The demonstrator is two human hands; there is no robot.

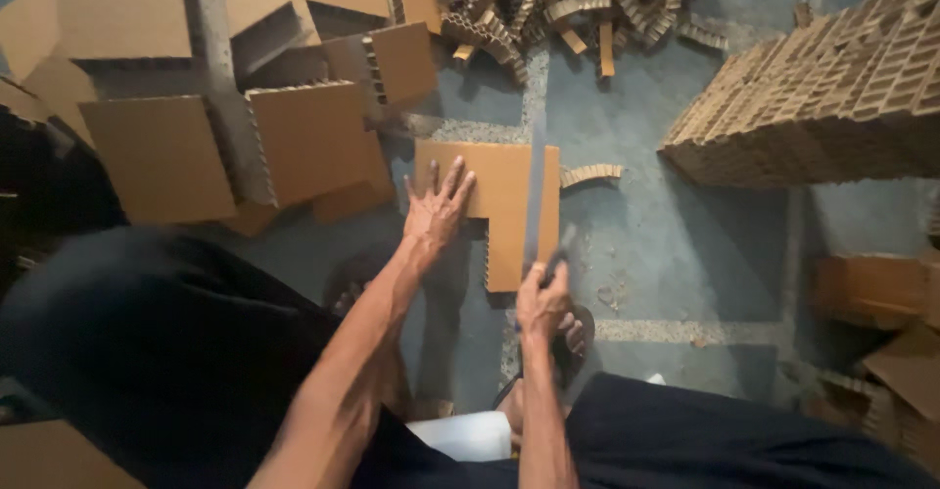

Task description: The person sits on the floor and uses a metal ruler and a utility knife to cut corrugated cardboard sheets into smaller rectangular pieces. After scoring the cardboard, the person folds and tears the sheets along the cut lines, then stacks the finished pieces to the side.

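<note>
An L-shaped piece of brown honeycomb cardboard [504, 195] lies flat on the grey floor. My left hand [438, 205] presses on its left part with fingers spread. My right hand [541, 300] grips the handle of a long thin blade [536, 190] that stands along the cardboard's right side, pointing away from me. A narrow cut strip [590, 173] lies just right of the board.
Several cut cardboard pieces [225, 107] lie at the left. A heap of honeycomb strips [568, 4] sits at the top. A stack of honeycomb blocks [832, 97] stands at the right. More cardboard [881, 293] lies lower right. My sandalled feet [573, 337] are below the board.
</note>
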